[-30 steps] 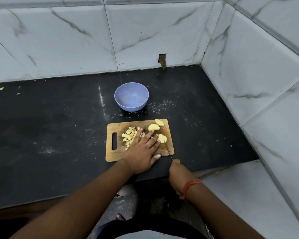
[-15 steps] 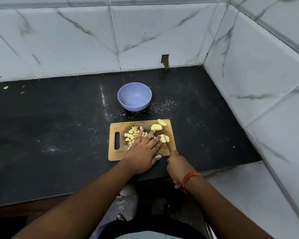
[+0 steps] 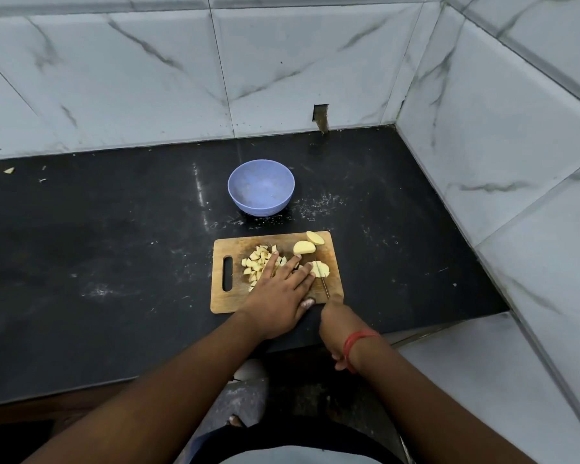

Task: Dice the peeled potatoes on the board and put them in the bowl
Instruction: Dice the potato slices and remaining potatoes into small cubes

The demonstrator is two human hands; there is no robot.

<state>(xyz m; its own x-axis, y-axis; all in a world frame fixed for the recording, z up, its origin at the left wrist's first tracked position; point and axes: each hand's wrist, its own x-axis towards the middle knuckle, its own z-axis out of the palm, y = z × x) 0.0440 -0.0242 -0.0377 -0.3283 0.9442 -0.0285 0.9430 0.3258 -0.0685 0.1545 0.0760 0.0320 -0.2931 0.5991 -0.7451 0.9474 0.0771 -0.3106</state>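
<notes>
One bowl, one board, one knife.

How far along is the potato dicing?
Done: a pile of diced potato sits on the wooden cutting board. In hand: the right hand holds the knife on a potato piece, steadied by the left hand. Left: two potato chunks uncut; the blue bowl holds no potato.
</notes>
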